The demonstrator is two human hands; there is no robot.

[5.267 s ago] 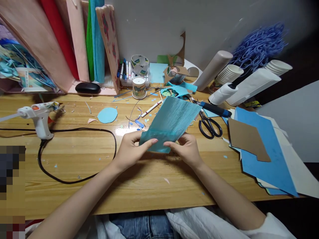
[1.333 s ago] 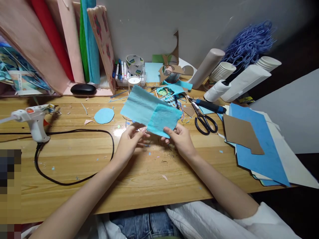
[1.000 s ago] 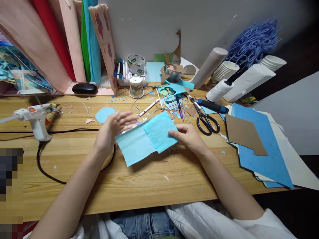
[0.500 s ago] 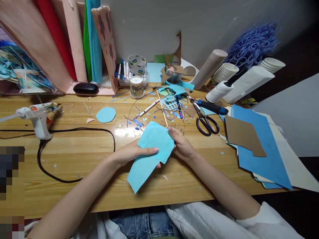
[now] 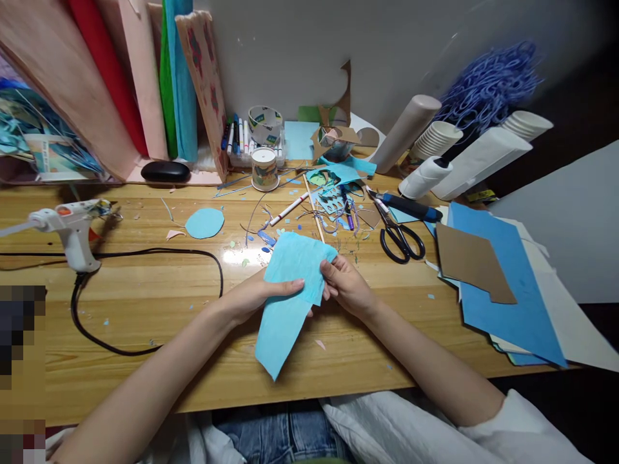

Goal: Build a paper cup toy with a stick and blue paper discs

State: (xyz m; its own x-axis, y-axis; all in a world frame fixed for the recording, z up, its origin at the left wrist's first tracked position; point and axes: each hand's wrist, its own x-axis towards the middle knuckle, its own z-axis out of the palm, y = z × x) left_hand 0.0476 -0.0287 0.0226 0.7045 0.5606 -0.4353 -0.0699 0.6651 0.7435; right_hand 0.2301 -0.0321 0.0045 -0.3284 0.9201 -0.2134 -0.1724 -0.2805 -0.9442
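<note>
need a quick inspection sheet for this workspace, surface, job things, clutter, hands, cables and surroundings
Surface: wooden tabletop, littered with small paper scraps.
Job's things: light-blue paper, held above the tabletop.
Clutter: black-handled scissors and a white marker beyond the hands.
Hands: left hand grips the paper's left side; right hand pinches its right edge.
Cables: black cable lies looped by the white glue gun.
Surroundings: grey wall behind; blue cords bundled at the far right.
</note>
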